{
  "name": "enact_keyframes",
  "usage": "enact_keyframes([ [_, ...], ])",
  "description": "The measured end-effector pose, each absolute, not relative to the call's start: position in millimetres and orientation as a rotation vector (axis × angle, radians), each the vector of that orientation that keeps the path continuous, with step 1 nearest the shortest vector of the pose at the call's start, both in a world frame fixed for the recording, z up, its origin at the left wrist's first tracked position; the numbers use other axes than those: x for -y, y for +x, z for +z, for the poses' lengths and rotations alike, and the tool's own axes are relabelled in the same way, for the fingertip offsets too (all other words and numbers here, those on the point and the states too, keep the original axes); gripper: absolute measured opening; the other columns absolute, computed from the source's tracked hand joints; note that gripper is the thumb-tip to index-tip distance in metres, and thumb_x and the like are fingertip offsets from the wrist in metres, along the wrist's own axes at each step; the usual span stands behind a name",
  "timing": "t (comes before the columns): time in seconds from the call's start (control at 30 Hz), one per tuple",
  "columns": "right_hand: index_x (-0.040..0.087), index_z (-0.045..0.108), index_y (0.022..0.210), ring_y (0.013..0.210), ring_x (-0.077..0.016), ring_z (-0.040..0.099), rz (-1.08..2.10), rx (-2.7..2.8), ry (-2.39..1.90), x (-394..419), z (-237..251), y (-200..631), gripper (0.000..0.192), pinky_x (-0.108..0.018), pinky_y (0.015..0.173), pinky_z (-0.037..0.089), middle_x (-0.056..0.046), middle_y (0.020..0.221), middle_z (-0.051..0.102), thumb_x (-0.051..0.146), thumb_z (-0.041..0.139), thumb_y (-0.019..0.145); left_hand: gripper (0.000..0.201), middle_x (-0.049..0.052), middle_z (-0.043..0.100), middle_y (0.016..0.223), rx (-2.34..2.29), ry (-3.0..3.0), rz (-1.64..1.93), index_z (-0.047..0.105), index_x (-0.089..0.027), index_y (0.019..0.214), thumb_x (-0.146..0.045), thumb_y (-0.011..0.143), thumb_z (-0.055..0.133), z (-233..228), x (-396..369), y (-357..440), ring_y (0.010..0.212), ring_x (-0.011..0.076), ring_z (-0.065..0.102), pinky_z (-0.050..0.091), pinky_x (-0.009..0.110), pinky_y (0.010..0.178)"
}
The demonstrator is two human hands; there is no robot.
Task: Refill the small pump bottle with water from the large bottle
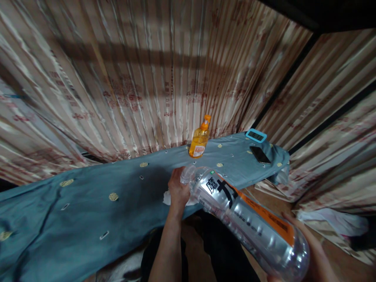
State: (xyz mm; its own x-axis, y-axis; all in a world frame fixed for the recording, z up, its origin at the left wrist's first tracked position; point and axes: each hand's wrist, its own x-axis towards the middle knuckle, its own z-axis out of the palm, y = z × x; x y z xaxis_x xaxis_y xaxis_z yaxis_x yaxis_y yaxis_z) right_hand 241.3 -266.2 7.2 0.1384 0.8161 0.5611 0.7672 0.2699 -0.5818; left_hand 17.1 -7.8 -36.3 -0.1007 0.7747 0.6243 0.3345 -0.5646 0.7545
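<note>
Over the blue cloth (88,203), a clear bottle (243,219) is lying tilted between both hands. The left hand (178,192) is gripping its neck with a white rag (167,199); the right hand (311,250) is cupping its base.

From my feed I see both forearms bare, no sleeves, watch or rings on the left hand (178,192) or right hand (315,254). Dark, near-black trousers (220,246) cover the legs below.
</note>
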Motion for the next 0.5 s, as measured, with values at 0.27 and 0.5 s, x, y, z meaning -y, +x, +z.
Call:
enact_keyframes([
  [0.27, 0.018, 0.031, 0.164, 0.119, -0.0283, 0.069, 0.063, 1.62, -1.5, 263.1, 13.5, 235.3, 0.091, -0.028, 0.088, 0.061, -0.013, 0.148, 0.059, 0.032, 0.076, 0.086, 0.017, 0.005, 0.073, 0.087, -1.17, 1.829, 1.727, 0.073, -0.02, 0.099, -0.035, 0.091, 0.067, -36.8, 8.5, 16.6, 0.082, 0.0219, 0.07, 0.056, 0.032, 0.074],
  [0.5, 0.013, 0.03, 0.163, 0.116, -0.0273, 0.071, 0.022, 1.662, -1.486, 262.0, 14.1, 238.0, 0.093, -0.025, 0.088, 0.06, -0.015, 0.145, 0.061, 0.031, 0.077, 0.085, 0.019, 0.006, 0.074, 0.086, -1.183, 1.809, 1.746, 0.073, -0.02, 0.098, -0.036, 0.089, 0.068, -37.9, 7.2, 17.7, 0.081, 0.0221, 0.071, 0.057, 0.033, 0.074],
])
